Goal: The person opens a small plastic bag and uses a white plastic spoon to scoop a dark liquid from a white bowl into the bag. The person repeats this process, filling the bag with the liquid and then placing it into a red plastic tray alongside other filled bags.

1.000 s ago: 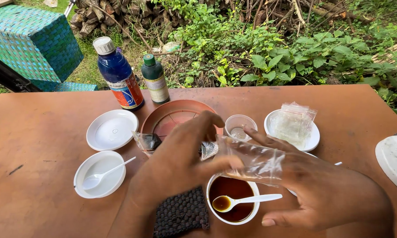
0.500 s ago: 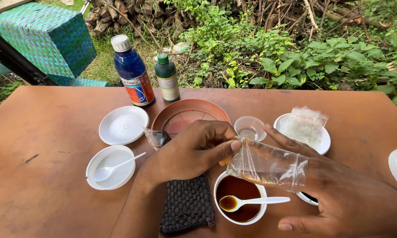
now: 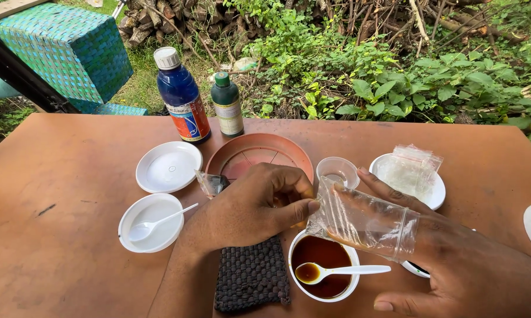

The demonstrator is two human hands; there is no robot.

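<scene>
Unmoved, clear bag point(image 3: 365, 221) stays pinched between both hands' fingers point(image 3: 295, 207).

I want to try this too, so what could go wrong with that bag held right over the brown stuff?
The plastic bag, held by the left hand and right hand, hangs just above the bowl of brown liquid. It could dip in or slip. The spoon handle sticks out over the rim, so a wrist might knock it and splash. The small clear cup behind could tip.
</scene>
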